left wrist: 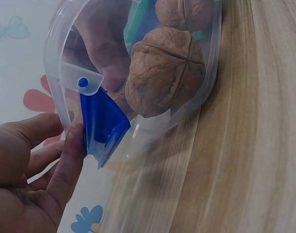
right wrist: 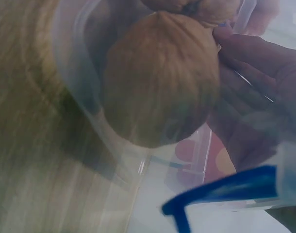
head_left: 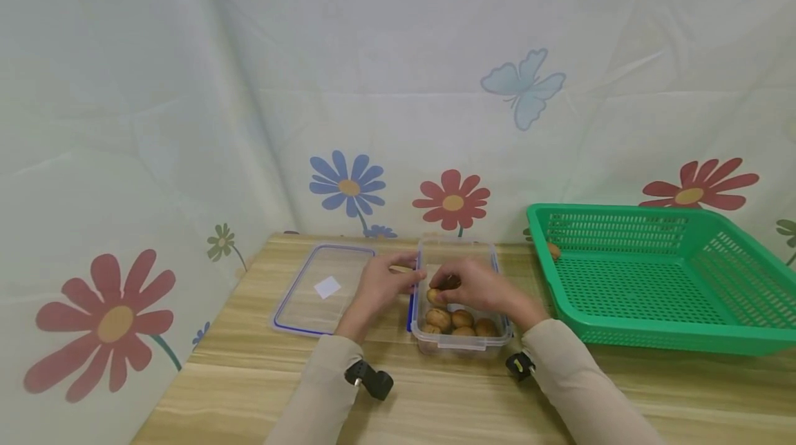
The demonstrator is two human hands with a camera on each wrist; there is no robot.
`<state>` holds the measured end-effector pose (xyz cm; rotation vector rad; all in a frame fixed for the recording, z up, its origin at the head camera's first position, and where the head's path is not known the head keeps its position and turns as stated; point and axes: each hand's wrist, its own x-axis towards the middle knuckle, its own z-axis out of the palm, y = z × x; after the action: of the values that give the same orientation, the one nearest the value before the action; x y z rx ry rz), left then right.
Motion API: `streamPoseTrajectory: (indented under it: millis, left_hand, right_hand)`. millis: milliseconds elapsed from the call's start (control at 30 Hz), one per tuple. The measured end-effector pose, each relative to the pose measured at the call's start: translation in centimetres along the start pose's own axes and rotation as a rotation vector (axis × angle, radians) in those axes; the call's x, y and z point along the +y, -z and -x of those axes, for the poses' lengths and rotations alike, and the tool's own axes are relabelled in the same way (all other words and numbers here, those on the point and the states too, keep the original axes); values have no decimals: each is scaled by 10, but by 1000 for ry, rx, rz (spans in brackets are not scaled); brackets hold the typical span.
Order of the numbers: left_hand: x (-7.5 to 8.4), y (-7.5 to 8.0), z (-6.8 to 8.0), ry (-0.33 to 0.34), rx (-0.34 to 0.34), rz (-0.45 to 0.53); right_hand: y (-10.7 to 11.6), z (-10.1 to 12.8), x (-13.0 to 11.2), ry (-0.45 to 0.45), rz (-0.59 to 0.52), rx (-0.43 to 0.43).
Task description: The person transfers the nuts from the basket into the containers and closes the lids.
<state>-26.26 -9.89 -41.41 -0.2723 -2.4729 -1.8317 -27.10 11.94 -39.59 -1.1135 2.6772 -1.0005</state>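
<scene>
A clear plastic food container [head_left: 463, 342] with blue latches stands on the table, holding several walnuts [head_left: 462, 318]. At its left side my left hand [head_left: 384, 281] holds the rim, its fingertips beside a lowered blue latch [left wrist: 102, 124] in the left wrist view. My right hand [head_left: 475, 285] reaches inside from the right and pinches a walnut [head_left: 437, 296] between thumb and fingers, above the others. Through the wall in the right wrist view, a large walnut [right wrist: 160, 80] lies near the fingers of my right hand [right wrist: 259, 82], partly blurred.
Left of the container lies its clear lid [head_left: 305, 293] with a blue seal and a white square label [head_left: 327, 287]. A green perforated basket [head_left: 671, 331] stands at the right, with a walnut [head_left: 553, 250] at its far left corner. Flowered fabric [head_left: 398, 120] hangs behind the table.
</scene>
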Motion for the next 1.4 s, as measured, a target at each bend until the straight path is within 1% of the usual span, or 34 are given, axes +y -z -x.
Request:
streamPoseTrajectory:
  millis: [167, 367, 600, 1100, 1267, 1400]
  left_hand:
    - [1, -1, 0, 12, -1, 6]
    - [1, -1, 0, 20, -5, 4]
    - [1, -1, -1, 13, -6, -6]
    - [2, 0, 1, 21, -5, -6]
    - [1, 1, 1, 21, -11, -6]
    - [1, 0, 1, 26, -9, 2]
  right_hand:
    - [-2, -1, 1, -21, 21, -1]
    - [-3, -2, 1, -19, 38, -2]
    - [-5, -3, 0, -39, 45, -15]
    - [-6, -2, 0, -23, 48, -2]
    - [-6, -1, 0, -29, 29, 5]
    - [-1, 2, -2, -46, 2, -3]
